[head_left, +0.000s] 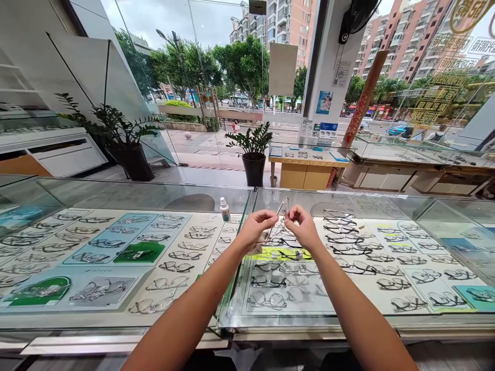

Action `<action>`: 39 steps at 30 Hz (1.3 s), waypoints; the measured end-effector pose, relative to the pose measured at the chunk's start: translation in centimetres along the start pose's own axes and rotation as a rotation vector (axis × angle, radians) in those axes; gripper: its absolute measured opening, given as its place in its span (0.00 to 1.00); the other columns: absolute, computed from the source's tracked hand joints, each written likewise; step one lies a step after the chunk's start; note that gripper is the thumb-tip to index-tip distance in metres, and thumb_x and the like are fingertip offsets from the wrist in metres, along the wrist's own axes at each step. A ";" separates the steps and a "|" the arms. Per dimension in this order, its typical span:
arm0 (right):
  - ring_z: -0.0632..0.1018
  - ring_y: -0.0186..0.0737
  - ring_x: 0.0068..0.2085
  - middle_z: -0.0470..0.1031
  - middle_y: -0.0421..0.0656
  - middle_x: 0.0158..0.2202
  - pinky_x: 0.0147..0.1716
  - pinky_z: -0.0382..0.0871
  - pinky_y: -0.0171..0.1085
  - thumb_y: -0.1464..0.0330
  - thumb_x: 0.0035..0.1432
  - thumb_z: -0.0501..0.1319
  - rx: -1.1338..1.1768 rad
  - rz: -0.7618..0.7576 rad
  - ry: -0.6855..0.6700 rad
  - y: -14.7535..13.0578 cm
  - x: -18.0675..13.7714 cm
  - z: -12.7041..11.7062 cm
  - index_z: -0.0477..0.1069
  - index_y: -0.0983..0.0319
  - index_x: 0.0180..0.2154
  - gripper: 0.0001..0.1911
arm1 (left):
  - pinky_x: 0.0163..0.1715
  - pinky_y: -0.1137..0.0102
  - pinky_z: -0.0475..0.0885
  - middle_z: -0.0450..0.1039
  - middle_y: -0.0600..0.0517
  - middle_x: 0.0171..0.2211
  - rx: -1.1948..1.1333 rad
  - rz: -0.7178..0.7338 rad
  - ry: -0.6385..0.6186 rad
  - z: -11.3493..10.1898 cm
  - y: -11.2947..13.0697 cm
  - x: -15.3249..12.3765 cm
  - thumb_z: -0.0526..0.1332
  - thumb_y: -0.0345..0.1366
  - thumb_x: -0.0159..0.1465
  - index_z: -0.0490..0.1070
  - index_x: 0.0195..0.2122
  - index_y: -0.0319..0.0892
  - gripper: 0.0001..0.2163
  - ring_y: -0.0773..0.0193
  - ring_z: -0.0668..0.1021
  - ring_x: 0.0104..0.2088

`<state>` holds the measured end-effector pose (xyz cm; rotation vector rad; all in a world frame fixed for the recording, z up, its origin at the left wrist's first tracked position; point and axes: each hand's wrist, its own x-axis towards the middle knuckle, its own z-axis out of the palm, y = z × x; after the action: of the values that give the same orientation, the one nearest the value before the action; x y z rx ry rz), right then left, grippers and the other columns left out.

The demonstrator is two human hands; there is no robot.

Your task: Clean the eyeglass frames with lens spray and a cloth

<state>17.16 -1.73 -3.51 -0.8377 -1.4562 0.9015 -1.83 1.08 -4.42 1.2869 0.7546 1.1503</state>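
Both my arms reach out over a glass display counter (348, 322). My left hand (255, 229) and my right hand (303, 226) meet in the middle, fingers pinched on a thin clear pair of glasses (280, 216) held up above the glass. One arm of the glasses sticks upward between the hands. My left hand also seems to hold a pale cloth under the frame, partly hidden. A small white bottle (225, 209) stands on the glass just left of my left hand.
Under the glass lie several rows of eyeglass frames on trays (127, 242). Two potted plants (253, 154) stand on the floor beyond the counter. Another display counter (309, 172) and large street windows are at the back.
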 end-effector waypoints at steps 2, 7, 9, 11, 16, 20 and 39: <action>0.68 0.38 0.34 0.69 0.36 0.32 0.38 0.63 0.39 0.69 0.55 0.66 -0.021 0.005 0.027 0.0 0.1 -0.2 0.62 0.57 0.31 0.11 | 0.44 0.65 0.74 0.78 0.49 0.40 -0.005 -0.009 0.015 -0.1 -0.1 0.1 0.79 0.48 0.53 0.83 0.33 0.44 0.15 0.62 0.76 0.40; 0.66 0.37 0.33 0.69 0.37 0.32 0.37 0.62 0.39 0.68 0.56 0.65 -0.074 0.008 0.095 0.0 0.5 -0.8 0.62 0.57 0.31 0.11 | 0.45 0.66 0.73 0.78 0.49 0.40 -0.021 -0.024 0.049 -0.4 0.0 0.2 0.79 0.49 0.52 0.82 0.33 0.43 0.16 0.62 0.76 0.40; 0.65 0.38 0.33 0.69 0.37 0.32 0.37 0.62 0.39 0.67 0.56 0.64 -0.130 -0.006 0.121 0.0 0.5 -1.0 0.62 0.57 0.32 0.10 | 0.43 0.67 0.72 0.78 0.49 0.39 -0.005 -0.024 0.063 -0.5 0.1 0.2 0.79 0.49 0.52 0.82 0.33 0.43 0.17 0.62 0.76 0.39; 0.66 0.38 0.33 0.70 0.37 0.32 0.38 0.62 0.39 0.67 0.58 0.63 -0.211 -0.037 0.152 0.0 0.6 -1.3 0.62 0.56 0.32 0.09 | 0.41 0.68 0.71 0.78 0.50 0.37 0.025 -0.014 0.073 -0.6 0.3 0.3 0.79 0.50 0.53 0.82 0.33 0.42 0.17 0.63 0.75 0.37; 0.67 0.40 0.36 0.69 0.37 0.33 0.41 0.61 0.40 0.67 0.61 0.61 -0.371 -0.136 0.212 0.1 0.7 -2.0 0.63 0.56 0.32 0.07 | 0.40 0.68 0.69 0.78 0.50 0.35 0.078 0.012 0.101 -0.6 0.7 0.4 0.78 0.50 0.53 0.82 0.33 0.42 0.17 0.64 0.74 0.36; 0.68 0.41 0.37 0.70 0.38 0.33 0.41 0.61 0.40 0.66 0.62 0.61 -0.393 -0.153 0.211 0.0 0.8 -2.2 0.63 0.56 0.32 0.07 | 0.40 0.67 0.70 0.79 0.50 0.36 0.083 0.001 0.113 -0.6 1.0 0.3 0.79 0.51 0.51 0.82 0.33 0.43 0.18 0.63 0.75 0.36; 0.80 0.49 0.37 0.80 0.41 0.34 0.41 0.76 0.48 0.63 0.62 0.60 -0.223 -0.204 -0.278 -12.8 -10.6 2.7 0.82 0.47 0.38 0.11 | 0.35 0.69 0.69 0.78 0.51 0.32 0.079 0.028 0.139 -1.2 0.3 0.6 0.79 0.52 0.51 0.82 0.33 0.43 0.19 0.66 0.73 0.32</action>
<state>15.24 -17.09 3.12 -0.7282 -1.8753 0.7296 -2.81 2.06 -4.26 1.2963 0.8944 1.2528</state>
